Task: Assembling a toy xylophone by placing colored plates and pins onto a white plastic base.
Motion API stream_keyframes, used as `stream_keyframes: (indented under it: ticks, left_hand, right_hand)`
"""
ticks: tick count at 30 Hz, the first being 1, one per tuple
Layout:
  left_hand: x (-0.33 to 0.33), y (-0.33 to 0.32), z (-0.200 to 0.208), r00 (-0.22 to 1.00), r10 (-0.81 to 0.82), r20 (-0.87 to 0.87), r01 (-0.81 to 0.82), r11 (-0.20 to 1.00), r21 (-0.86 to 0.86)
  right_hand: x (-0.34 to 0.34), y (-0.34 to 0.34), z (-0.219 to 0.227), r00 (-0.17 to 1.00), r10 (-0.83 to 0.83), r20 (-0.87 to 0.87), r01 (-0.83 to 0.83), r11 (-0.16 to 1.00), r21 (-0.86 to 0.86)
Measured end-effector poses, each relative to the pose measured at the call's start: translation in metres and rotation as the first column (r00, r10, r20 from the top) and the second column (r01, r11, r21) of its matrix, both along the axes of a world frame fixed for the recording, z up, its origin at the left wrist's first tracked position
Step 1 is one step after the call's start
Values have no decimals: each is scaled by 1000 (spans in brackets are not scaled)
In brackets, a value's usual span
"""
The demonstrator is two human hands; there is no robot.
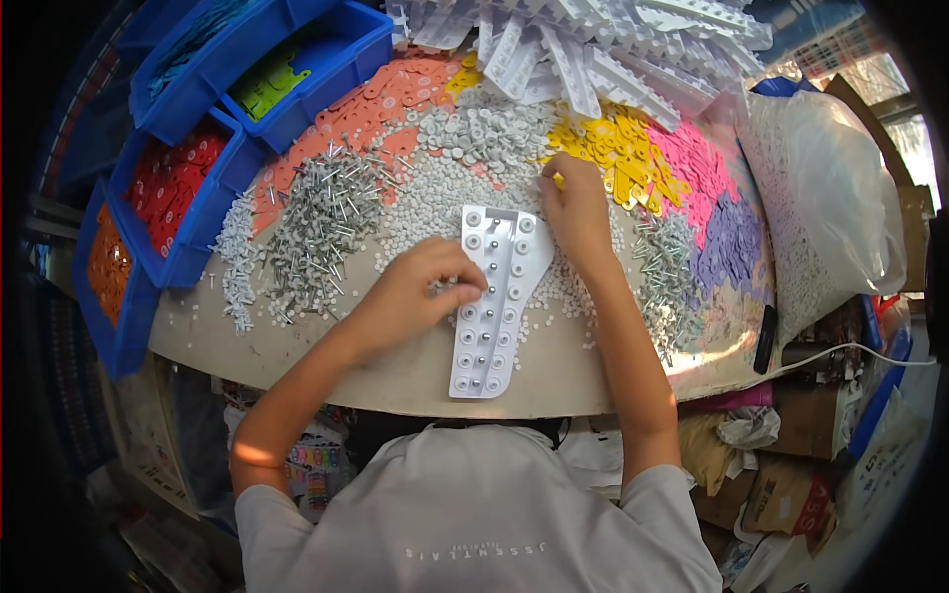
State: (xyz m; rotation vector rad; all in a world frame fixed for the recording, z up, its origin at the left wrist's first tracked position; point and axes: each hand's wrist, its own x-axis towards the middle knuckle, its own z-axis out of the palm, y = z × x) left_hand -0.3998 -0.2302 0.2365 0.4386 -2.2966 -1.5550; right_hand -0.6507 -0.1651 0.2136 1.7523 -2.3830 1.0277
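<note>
A white plastic tray [491,331] adjoins the narrowed left hand [420,287]. Yellow tabs [625,148] flank the curled right hand [581,210]; grip contents are indiscernible.

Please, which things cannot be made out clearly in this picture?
All in the head view:
Whether the left hand holds something: the hand itself hides it.
Part of the left edge of the white holder: covered by the left hand.
Whether the yellow bit at the right hand is held or lies behind: that hand mostly covers it.
Some white strips: cut off by the top edge.
</note>
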Motion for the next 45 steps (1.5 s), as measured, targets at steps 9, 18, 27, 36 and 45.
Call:
stream_keyframes:
  ticks: [9, 18, 27, 36, 45]
  left_hand:
    - [17, 27, -25, 998, 45, 44, -44, 999, -31]
    - [15, 30, -28, 994, 108, 0, -104, 954, -282]
    - [15, 36, -32, 977, 158, -144, -196, 928, -316]
    - [2, -4, -16, 958, 264, -109, -285, 894, -346]
    - [-67, -83, -28, 912, 400, 93, -347, 872, -344]
  right_hand:
    - [59, 92, 44, 903, 148, 404, -195, 978, 77]
    - [88, 106, 32, 829, 39, 558, -186, 960, 210]
    - [92, 116, -3, 980, 192, 60, -190, 981, -42]
    - [42, 67, 15, 979, 109, 174, -87, 987, -132]
    - [-18, -22, -17, 999, 24, -43, -21, 997, 75]
